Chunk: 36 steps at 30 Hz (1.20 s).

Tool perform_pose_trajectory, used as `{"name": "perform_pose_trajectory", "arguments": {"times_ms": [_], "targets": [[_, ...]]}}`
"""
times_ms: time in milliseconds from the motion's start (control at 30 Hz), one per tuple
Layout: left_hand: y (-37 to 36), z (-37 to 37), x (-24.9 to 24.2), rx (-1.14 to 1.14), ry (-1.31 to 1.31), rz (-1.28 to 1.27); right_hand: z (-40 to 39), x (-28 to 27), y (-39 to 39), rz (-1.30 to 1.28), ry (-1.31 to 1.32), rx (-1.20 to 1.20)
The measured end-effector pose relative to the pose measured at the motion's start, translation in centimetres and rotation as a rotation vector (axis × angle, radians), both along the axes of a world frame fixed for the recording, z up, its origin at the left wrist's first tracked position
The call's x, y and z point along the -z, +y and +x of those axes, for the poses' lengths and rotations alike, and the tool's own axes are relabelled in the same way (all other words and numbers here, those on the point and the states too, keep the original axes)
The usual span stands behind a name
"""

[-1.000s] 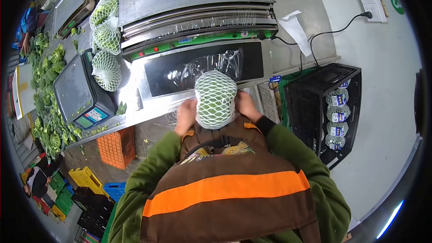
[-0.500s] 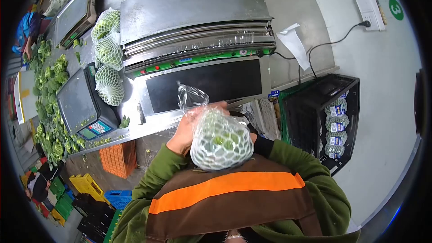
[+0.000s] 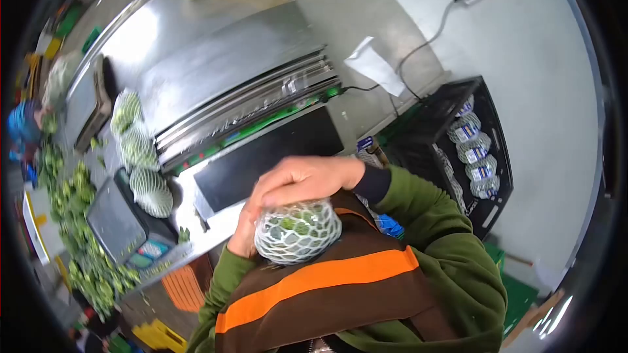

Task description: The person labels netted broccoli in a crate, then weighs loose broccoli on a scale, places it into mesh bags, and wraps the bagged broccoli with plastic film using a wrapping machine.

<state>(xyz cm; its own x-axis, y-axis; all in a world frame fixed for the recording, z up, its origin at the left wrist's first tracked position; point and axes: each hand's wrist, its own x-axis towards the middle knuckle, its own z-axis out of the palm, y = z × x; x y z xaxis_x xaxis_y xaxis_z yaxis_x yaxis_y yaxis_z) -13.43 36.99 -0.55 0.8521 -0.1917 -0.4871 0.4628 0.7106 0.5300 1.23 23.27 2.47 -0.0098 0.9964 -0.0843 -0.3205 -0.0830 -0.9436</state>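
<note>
I'm seeing netted bundle [image 3: 297, 234] sitting close before apron [image 3: 317, 287], on near side of hands. Hands meeting at its far-left end: left hand [image 3: 244, 230] gripping left flank, right hand [image 3: 306, 180] lying across far edge, its fingers' closure hiding from me. Long axis: can't tell. Beyond, sealing machine [image 3: 252, 112] resting on table [image 3: 366, 0].

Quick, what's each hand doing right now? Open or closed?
Left hand: closed on the side of the netted bundle.
Right hand: laid across its top; can't tell if it's gripping.
</note>
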Motion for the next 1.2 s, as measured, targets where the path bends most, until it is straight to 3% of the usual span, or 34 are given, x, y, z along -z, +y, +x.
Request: {"name": "perform_pose_trajectory", "arguments": {"times_ms": [33,67,100,133,200,233,300,333,367,433,500,533,567,633,700,800,900,967,1033,1200], "targets": [[0.0,0.3,0.9,0.039,-0.031,0.169,-1.4,2.1,-1.0,0.201,0.117,0.164],[-0.7,-0.1,1.5,0.006,0.03,-0.007,-1.7,3.2,-1.9,0.191,0.163,0.222],[-1.3,-0.6,1.6,0.025,0.018,-0.007,-2.1,3.9,-2.7,0.182,0.217,0.273],[-1.8,-1.1,1.6,-0.116,-0.044,-0.093,-3.1,4.2,-3.8,0.186,0.203,0.291],[-2.9,-2.3,1.9,-0.284,-0.08,-0.143,-5.9,5.1,-5.7,0.047,0.797,0.796],[-2.5,-1.5,2.0,-0.176,0.154,0.054,-7.3,6.6,-6.1,0.062,0.793,0.811],[-2.1,-0.1,2.8,0.032,-0.402,0.523,-9.1,10.3,-7.1,-0.007,0.285,1.249],[-2.8,1.0,3.0,0.042,-0.409,0.523,-7.5,9.4,-7.5,-0.018,0.625,1.182],[-3.9,2.6,3.1,0.04,-0.361,0.638,-7.6,8.0,-7.4,0.211,0.935,1.259],[-6.3,5.7,3.8,0.087,-0.384,0.831,-8.1,5.9,-8.0,0.184,0.621,1.474],[-7.7,9.1,5.6,0.31,-0.65,0.868,-7.2,8.3,-10.4,-0.307,0.015,1.681],[-8.6,10.4,6.1,0.391,-0.632,0.887,-5.5,8.9,-12.2,-0.227,0.255,1.783],[-9.6,11.1,6.3,0.473,-0.612,0.906,-4.0,9.1,-14.0,-0.24,0.279,1.779],[-10.2,11.3,3.6,0.381,-0.651,1.02,-1.8,11.0,-17.0,-0.375,0.296,1.859],[-9.8,11.2,3.0,0.33,-0.63,0.808,0.5,13.5,-19.5,-0.515,-0.041,1.736],[-8.6,10.3,3.7,0.223,-0.442,0.668,3.5,19.9,-21.4,-0.669,-0.161,1.759],[-6.9,10.1,4.2,0.123,-0.423,0.721,6.1,16.3,-19.4,-0.488,0.042,1.691],[-5.9,10.4,3.9,0.076,-0.362,0.674,8.4,19.2,-20.1,-0.543,-0.024,1.791],[-4.9,10.6,3.7,0.042,-0.338,0.689,10.7,18.7,-21.1,-0.488,0.051,1.707],[-2.6,10.5,2.9,0.007,-0.319,0.705,9.0,18.2,-21.8,-0.476,-0.072,1.57]]}}
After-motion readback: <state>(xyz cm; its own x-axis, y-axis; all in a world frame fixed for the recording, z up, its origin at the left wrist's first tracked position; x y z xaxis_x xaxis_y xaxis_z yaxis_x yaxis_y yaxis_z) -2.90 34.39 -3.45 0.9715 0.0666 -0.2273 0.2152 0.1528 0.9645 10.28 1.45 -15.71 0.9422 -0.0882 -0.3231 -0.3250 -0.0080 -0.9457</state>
